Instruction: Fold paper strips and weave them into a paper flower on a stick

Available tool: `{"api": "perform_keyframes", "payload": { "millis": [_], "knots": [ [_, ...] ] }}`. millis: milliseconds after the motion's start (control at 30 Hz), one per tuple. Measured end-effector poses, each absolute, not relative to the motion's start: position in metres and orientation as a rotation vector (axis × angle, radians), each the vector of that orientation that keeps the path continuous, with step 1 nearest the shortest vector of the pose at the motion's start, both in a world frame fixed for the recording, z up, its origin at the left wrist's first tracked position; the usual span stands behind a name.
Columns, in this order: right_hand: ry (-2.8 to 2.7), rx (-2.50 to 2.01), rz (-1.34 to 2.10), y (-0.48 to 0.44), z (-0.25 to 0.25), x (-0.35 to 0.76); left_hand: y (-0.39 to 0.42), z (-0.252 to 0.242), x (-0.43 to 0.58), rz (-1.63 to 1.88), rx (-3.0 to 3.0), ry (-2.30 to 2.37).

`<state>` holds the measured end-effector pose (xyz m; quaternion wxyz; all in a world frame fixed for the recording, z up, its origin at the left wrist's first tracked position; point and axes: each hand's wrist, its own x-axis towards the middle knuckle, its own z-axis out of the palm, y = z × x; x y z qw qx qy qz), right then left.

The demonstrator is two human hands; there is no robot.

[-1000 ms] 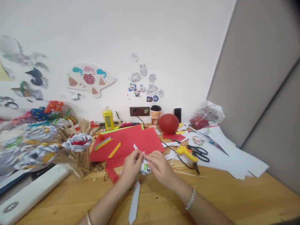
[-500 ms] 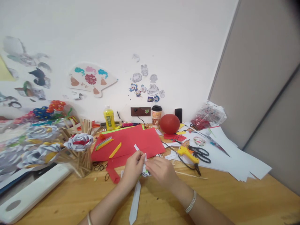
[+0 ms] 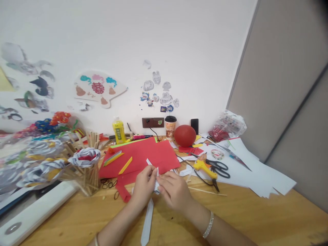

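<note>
Close together over the wooden table, my left hand (image 3: 145,182) and my right hand (image 3: 174,190) are both closed on a small folded white paper piece (image 3: 156,187). Its narrow end sticks up between my fingertips, and my fingers cover most of the rest. A long folded white paper strip (image 3: 147,223) with a pointed end runs down from beneath my left hand toward the front edge. Another white strip (image 3: 149,161) pokes out beyond my left fingers over the red paper (image 3: 143,150). Whether these strips join the held piece is hidden.
At right lie a yellow glue gun (image 3: 205,169), black-handled scissors (image 3: 219,168) and white paper sheets (image 3: 266,174). A red balloon-like ball (image 3: 185,135), lidded cup (image 3: 170,127) and yellow bottle (image 3: 119,130) stand behind. On the left are a stick-filled holder (image 3: 85,177), paper flowers (image 3: 43,169) and a paper trimmer (image 3: 38,215).
My right hand has shifted slightly left and turned, its fingers now more curled at the paper piece. My left hand keeps nearly the same hold. The view has moved slightly.
</note>
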<state>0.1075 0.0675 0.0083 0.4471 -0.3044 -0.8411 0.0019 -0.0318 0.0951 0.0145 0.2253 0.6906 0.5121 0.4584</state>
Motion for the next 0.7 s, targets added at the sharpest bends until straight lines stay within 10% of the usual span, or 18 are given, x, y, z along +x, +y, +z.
{"api": "perform_keyframes", "payload": {
  "millis": [700],
  "knots": [
    [-2.043, -0.888, -0.132, 0.0629, 0.0098, 0.1027, 0.1047, 0.0063, -0.0385, 1.339, 1.742, 1.285]
  ]
}}
